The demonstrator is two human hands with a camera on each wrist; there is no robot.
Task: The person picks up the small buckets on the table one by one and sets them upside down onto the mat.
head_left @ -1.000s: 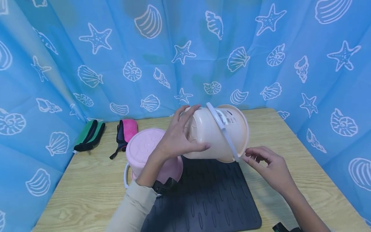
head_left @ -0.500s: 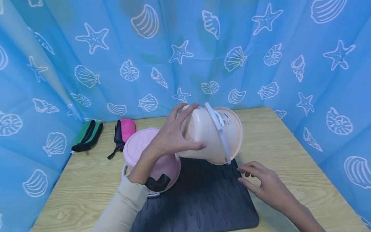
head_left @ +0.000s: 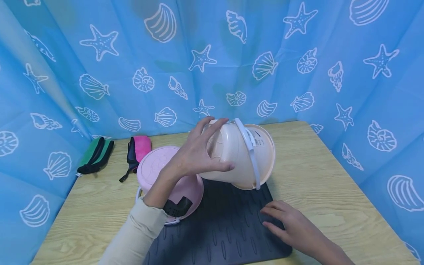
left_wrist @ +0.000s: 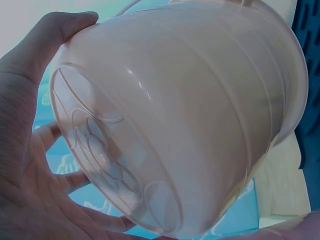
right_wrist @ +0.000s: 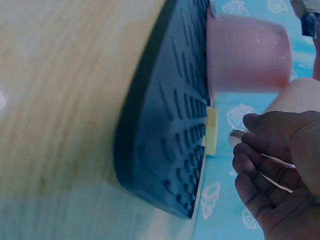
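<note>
My left hand (head_left: 193,154) grips a cream plastic bucket (head_left: 236,162) round its base, fingers on the far side and thumb on the near side. The bucket lies tipped in the air, base to the left and rim to the right and slightly down. Its white handle (head_left: 250,152) hangs across the wall, next to a printed label. In the left wrist view, the embossed base of the cream bucket (left_wrist: 180,115) faces the palm. My right hand (head_left: 291,224) hovers over the mat's right edge, fingers loosely bent, holding nothing. A pink bucket (head_left: 187,193) stands upside down under my left forearm.
A dark ribbed mat (head_left: 228,232) lies on the wooden table (head_left: 318,173). At the back left are a green-and-black pouch-like item (head_left: 96,154) and a pink-and-black one (head_left: 140,149). A blue seashell curtain (head_left: 212,84) surrounds the table.
My right hand has left the cream bucket's rim and moved down and toward me. The bucket has shifted slightly left, its rim dipping a little, still in my left hand.
</note>
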